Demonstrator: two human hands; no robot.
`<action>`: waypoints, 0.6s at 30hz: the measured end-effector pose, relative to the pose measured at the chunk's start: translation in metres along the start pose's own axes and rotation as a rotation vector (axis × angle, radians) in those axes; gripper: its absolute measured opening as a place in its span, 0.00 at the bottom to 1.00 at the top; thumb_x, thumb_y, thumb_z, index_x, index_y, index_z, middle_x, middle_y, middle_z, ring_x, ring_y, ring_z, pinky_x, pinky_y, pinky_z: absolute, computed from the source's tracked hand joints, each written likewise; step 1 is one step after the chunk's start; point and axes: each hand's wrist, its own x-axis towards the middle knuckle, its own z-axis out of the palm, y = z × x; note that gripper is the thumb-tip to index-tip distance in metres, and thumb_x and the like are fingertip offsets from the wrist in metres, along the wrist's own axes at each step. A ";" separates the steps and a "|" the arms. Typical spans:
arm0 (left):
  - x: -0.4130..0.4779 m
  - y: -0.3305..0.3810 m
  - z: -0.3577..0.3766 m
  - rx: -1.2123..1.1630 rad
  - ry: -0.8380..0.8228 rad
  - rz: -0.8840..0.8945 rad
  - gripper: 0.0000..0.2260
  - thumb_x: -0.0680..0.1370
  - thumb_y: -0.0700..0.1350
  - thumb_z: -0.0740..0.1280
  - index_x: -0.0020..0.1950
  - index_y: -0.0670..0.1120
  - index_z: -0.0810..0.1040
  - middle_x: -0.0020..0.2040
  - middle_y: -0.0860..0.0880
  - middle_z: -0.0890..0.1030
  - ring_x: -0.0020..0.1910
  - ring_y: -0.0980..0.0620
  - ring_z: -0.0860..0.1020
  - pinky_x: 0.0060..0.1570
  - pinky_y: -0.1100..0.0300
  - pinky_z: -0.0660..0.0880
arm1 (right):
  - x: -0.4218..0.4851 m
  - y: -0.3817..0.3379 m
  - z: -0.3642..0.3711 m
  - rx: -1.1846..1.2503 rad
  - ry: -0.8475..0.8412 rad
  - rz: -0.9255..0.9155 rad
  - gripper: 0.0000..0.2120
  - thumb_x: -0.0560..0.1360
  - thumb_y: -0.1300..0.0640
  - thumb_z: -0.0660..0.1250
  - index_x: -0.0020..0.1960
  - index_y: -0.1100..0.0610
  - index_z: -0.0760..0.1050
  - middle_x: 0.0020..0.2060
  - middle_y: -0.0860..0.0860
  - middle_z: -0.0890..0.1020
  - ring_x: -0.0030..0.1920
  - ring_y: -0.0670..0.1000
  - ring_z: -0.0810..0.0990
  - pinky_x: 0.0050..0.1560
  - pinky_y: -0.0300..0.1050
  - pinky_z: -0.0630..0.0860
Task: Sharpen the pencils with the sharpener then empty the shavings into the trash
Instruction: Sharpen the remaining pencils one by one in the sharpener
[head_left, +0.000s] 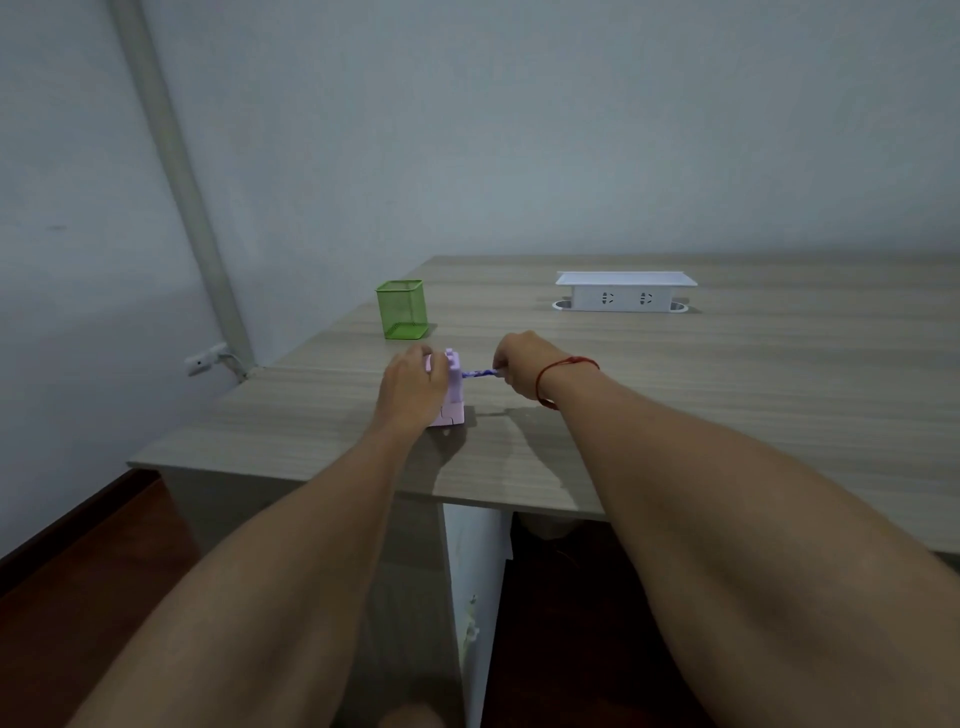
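Note:
A pale pink-and-lilac desk sharpener (453, 391) stands on the wooden table (727, 395) near its left front. My left hand (413, 387) wraps over the sharpener's top and left side, hiding most of it. A purple patterned pencil (480, 373) lies level, its tip end in the sharpener's right face. My right hand (519, 366), with a red string at the wrist, pinches the pencil's outer end. No trash bin is in sight.
A green mesh pen holder (401, 309) stands behind the sharpener, near the table's left edge. A white pop-up socket box (626, 292) sits at the back middle. The table's front edge runs just below my forearms; wall and pipe (171, 171) at left.

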 end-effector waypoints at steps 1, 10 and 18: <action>0.000 0.001 0.001 0.002 0.004 -0.003 0.14 0.80 0.49 0.56 0.52 0.40 0.75 0.50 0.39 0.78 0.48 0.41 0.77 0.45 0.49 0.77 | 0.000 0.000 0.001 0.001 0.008 0.001 0.11 0.79 0.63 0.62 0.58 0.63 0.79 0.53 0.62 0.82 0.43 0.56 0.74 0.46 0.46 0.72; 0.003 0.006 0.009 0.002 0.079 -0.016 0.14 0.79 0.47 0.57 0.54 0.38 0.75 0.53 0.37 0.79 0.53 0.39 0.76 0.50 0.51 0.72 | 0.000 -0.004 0.015 0.043 0.015 -0.015 0.13 0.78 0.67 0.60 0.58 0.62 0.80 0.55 0.63 0.81 0.49 0.59 0.78 0.47 0.45 0.70; 0.006 0.002 0.005 -0.019 0.007 -0.028 0.14 0.80 0.47 0.56 0.54 0.38 0.75 0.54 0.37 0.78 0.52 0.40 0.75 0.46 0.53 0.70 | 0.009 -0.015 0.008 0.019 -0.002 -0.041 0.12 0.79 0.64 0.61 0.59 0.63 0.79 0.56 0.62 0.81 0.51 0.59 0.78 0.53 0.47 0.73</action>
